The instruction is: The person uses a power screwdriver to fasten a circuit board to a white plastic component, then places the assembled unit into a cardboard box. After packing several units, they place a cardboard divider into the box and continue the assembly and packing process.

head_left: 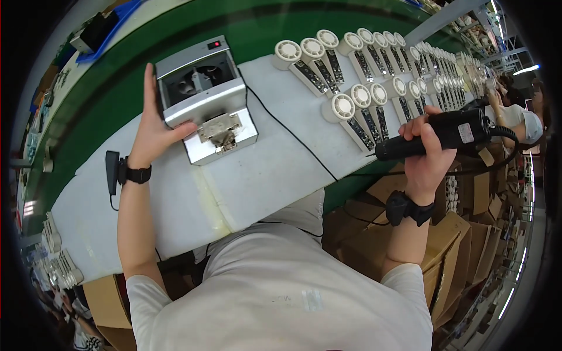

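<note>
My left hand (156, 130) rests against the left side of a silver screw feeder (206, 97), fingers along its wall and thumb at its lower front edge. The feeder has an open dark well, a small red-lit switch and a metal bracket on its front ledge. In my right hand (428, 159) is a black electric screwdriver (461, 133), gripped around its body, its thin bit pointing left. Just beyond the bit stand white handheld fans (342, 107) with round grilled heads and exposed circuit boards in their handles.
Rows of similar fans run along the white table (281, 140) toward the far right. A black cable (293, 136) trails from the feeder across the table. Cardboard boxes (451, 245) stand below at the right. A blue tray (111, 29) lies at the far left; another person (518, 123) is at the right.
</note>
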